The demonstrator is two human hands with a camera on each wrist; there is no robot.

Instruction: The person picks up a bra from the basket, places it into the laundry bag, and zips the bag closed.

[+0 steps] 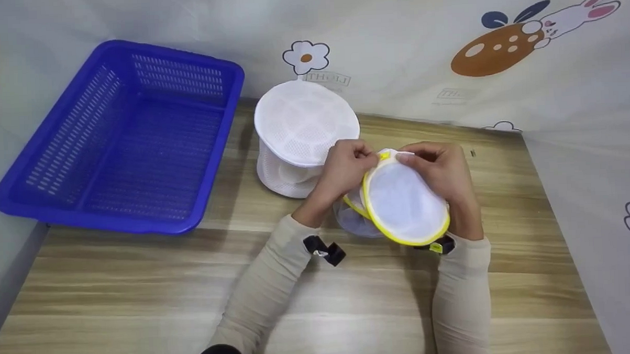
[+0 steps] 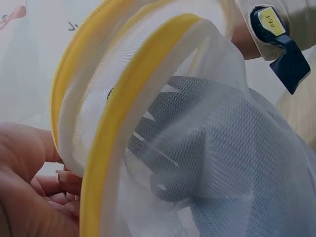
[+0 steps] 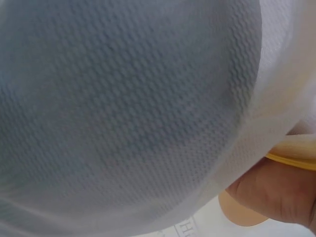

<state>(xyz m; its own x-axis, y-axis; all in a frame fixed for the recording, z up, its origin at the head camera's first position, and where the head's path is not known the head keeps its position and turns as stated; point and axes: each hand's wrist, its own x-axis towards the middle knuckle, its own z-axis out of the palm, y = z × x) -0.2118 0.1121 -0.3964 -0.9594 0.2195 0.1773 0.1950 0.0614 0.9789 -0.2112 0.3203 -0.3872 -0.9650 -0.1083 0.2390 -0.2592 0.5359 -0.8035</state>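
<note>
A small white mesh laundry bag (image 1: 406, 202) with a yellow zip edge hangs between both hands in the head view, its round lid facing up. My left hand (image 1: 343, 168) pinches the rim beside a small yellow tab (image 1: 385, 155). On the other side of that tab, my right hand (image 1: 443, 170) grips the top edge between thumb and fingers. In the left wrist view, the yellow-trimmed edges (image 2: 133, 94) stand apart near the left hand (image 2: 29, 182). Through the mesh (image 3: 138, 89) in the right wrist view, a blue-grey shape shows; the right thumb (image 3: 276, 192) lies below the yellow trim.
A larger white cylindrical mesh bag (image 1: 305, 119) stands just behind the left hand. To the far left sits a blue plastic basket (image 1: 210, 186) on the wooden table (image 1: 141, 298). Printed curtain walls (image 1: 394, 43) border the back and sides.
</note>
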